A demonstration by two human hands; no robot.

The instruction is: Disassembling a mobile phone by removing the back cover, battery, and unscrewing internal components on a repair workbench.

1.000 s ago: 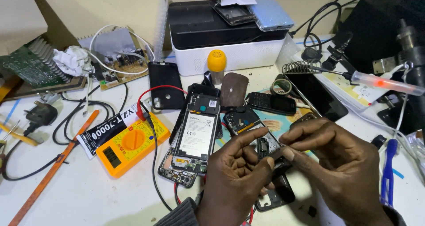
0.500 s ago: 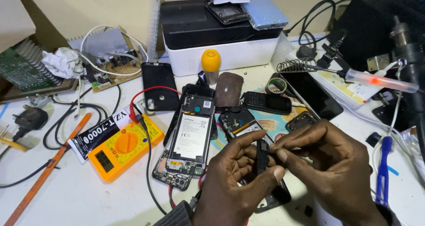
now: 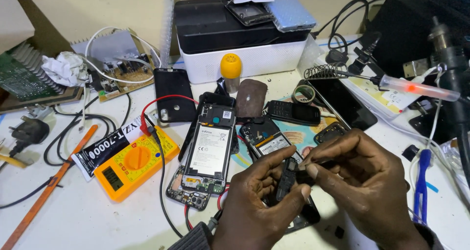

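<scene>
Small black phone part [image 3: 286, 180] sits low and centre-right in the frame, pinched upright in the closed grip of the left hand [image 3: 259, 206], thumb and fingers wrapped around it. Right hand [image 3: 364, 181] meets it from the right, fingertips [image 3: 308, 169] closed on its top edge. Just left lies an opened phone [image 3: 209, 152] with its battery showing, and further left an orange multimeter [image 3: 134, 164] on the white table [image 3: 73, 215].

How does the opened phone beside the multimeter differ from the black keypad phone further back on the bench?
The opened phone has its back off, showing a white-labelled battery and circuit boards; the keypad phone is closed, keys up. The opened phone is larger and lies lengthwise away from the camera; the keypad phone lies crosswise. Both rest flat, untouched by either hand.
</scene>
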